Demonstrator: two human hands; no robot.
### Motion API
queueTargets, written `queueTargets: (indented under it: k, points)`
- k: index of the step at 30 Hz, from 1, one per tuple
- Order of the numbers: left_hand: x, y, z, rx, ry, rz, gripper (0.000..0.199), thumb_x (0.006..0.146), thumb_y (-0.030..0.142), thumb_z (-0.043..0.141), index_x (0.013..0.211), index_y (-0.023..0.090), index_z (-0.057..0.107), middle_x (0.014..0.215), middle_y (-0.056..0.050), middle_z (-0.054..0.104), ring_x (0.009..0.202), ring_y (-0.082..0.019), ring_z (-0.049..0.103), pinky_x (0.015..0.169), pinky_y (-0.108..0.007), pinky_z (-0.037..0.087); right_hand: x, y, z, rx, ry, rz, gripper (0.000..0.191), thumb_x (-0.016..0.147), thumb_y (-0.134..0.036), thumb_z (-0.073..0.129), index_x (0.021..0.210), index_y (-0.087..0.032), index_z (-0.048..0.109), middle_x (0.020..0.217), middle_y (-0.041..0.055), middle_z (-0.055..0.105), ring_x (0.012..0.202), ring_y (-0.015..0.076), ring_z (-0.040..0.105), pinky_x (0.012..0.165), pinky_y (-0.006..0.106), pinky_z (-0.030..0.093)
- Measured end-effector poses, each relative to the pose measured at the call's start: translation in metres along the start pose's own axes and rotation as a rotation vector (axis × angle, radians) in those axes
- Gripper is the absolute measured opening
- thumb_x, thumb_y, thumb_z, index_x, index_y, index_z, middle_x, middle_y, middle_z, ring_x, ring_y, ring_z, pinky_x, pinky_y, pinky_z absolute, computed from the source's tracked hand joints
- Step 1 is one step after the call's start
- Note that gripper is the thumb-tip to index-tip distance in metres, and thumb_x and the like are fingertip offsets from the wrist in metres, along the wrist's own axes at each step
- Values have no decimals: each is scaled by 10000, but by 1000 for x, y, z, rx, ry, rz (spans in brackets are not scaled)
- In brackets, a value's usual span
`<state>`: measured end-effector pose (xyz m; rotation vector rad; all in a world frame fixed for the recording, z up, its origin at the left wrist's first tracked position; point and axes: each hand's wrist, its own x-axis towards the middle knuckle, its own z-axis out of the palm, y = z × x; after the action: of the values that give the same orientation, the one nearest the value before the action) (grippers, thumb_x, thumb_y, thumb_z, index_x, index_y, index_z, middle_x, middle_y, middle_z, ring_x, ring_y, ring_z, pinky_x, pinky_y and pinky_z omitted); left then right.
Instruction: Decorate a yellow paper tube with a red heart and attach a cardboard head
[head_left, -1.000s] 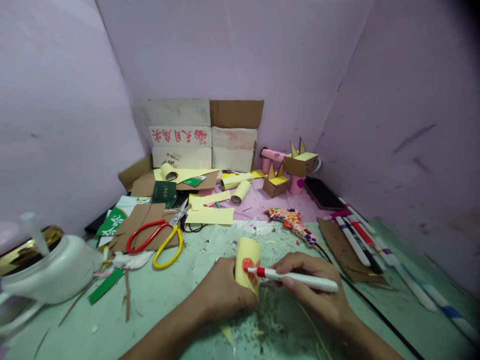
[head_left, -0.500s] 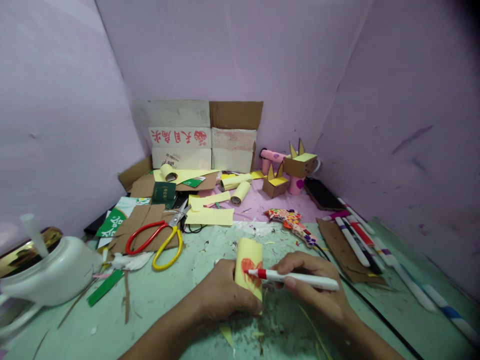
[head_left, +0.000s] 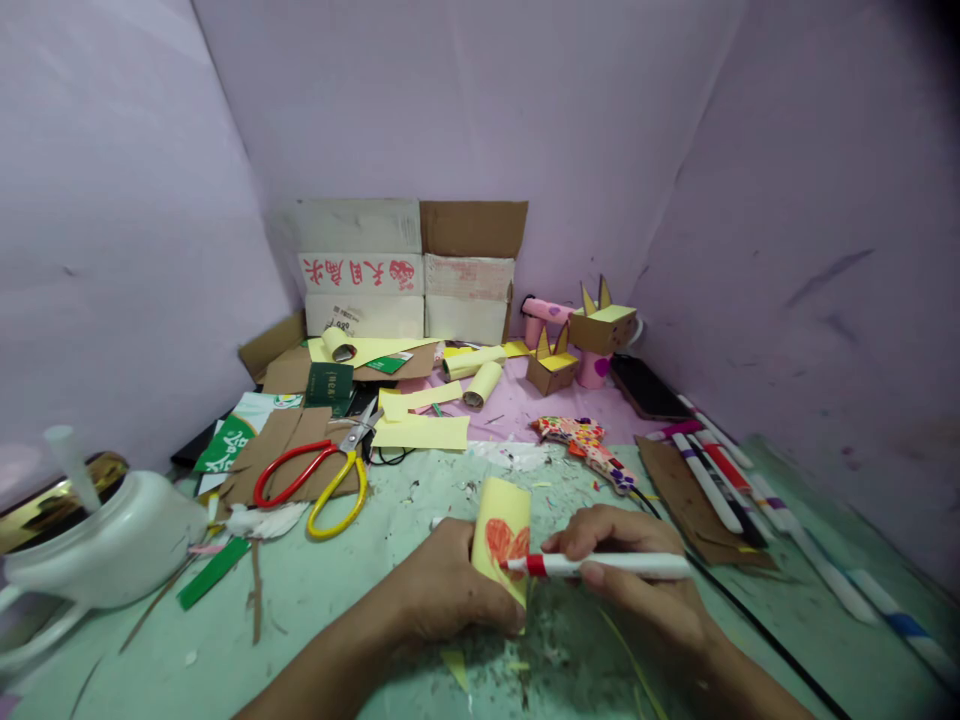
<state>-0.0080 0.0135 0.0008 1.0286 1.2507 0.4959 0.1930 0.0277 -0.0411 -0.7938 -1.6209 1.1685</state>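
My left hand [head_left: 459, 588] is closed around a yellow paper-covered tube [head_left: 504, 498], holding it tilted just above the green tabletop. A red heart [head_left: 507, 543] is coloured on the tube's side facing me. Between the thumb and fingers of my right hand [head_left: 637, 575] is a white marker [head_left: 634, 566] with a red band. Its tip rests at the lower part of the heart. Small yellow paper scraps [head_left: 454, 668] lie below my hands.
Scissors [head_left: 330, 470] with red and yellow handles lie left. A flower-patterned glue gun [head_left: 592, 450] trails a black cord on the right, near several markers [head_left: 709, 480]. Behind are yellow paper rolls [head_left: 482, 384] and cardboard animal heads [head_left: 553, 370]. A white teapot-shaped cup [head_left: 135, 540] stands far left.
The marker tip has moved down and slightly right across the heart, and the marker lies more level. More red fills the heart. The tube has shifted slightly right.
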Motion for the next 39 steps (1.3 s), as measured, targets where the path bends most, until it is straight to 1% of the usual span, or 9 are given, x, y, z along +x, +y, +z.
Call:
queueTargets:
  k: [5, 9, 12, 17, 23, 29, 32, 36, 39]
  points:
    - [0, -2, -1, 96, 0, -13, 247, 432, 112, 703, 646, 148, 584, 567, 49, 523, 511, -93, 416, 454, -222, 306, 3, -3, 4, -73, 46, -23, 125, 730, -298, 693, 702, -179, 721, 656, 80, 740, 570, 220, 666, 487, 272, 470]
    - [3, -6, -2, 139, 16, -5, 243, 440, 109, 706, 637, 153, 571, 566, 51, 514, 505, -94, 416, 444, -223, 308, 4, -5, 5, -101, 17, -71, 121, 719, -295, 688, 669, -188, 714, 638, 71, 744, 585, 234, 695, 510, 280, 496]
    - [4, -6, -2, 158, 27, -6, 220, 448, 102, 692, 624, 151, 570, 560, 46, 517, 499, -94, 420, 438, -224, 310, 4, -6, 5, -79, 23, -67, 142, 715, -320, 699, 654, -192, 706, 631, 71, 745, 594, 243, 703, 512, 284, 507]
    - [-1, -2, -1, 133, 10, -41, 239, 448, 92, 694, 664, 137, 603, 589, 35, 548, 521, -104, 466, 452, -221, 347, 4, -7, 6, -109, 66, -62, 136, 728, -310, 693, 680, -185, 716, 657, 88, 758, 568, 232, 693, 477, 271, 490]
    - [2, -4, -2, 157, -24, -21, 228, 430, 66, 676, 624, 139, 579, 572, 38, 534, 505, -99, 446, 454, -237, 340, 4, -8, 5, -58, 5, -84, 129, 724, -309, 705, 662, -196, 703, 630, 66, 751, 600, 244, 719, 523, 279, 519]
    - [-5, 2, 0, 123, -21, -77, 198, 448, 64, 658, 600, 156, 569, 536, 52, 529, 486, -98, 457, 446, -221, 352, 6, -12, 6, -73, 62, -77, 140, 726, -316, 702, 660, -192, 696, 633, 75, 751, 557, 231, 698, 479, 268, 501]
    - [-6, 3, 1, 126, -9, -88, 195, 447, 65, 662, 576, 161, 552, 525, 55, 527, 482, -95, 452, 433, -210, 344, 5, -11, 6, -111, 47, -69, 141, 736, -313, 684, 668, -190, 696, 644, 81, 753, 578, 236, 700, 483, 270, 496]
    - [-3, 2, 1, 124, -9, -74, 232, 422, 51, 660, 611, 153, 572, 540, 45, 548, 481, -102, 462, 431, -218, 343, 3, -7, 5, -75, 0, -78, 143, 741, -323, 689, 669, -200, 688, 633, 62, 746, 615, 241, 711, 529, 277, 509]
    - [-3, 2, 1, 129, -9, -83, 209, 429, 55, 651, 590, 153, 561, 528, 41, 545, 476, -106, 470, 433, -224, 350, 2, -5, 5, -65, 25, -56, 148, 760, -331, 678, 696, -199, 694, 663, 64, 749, 607, 226, 697, 525, 270, 501]
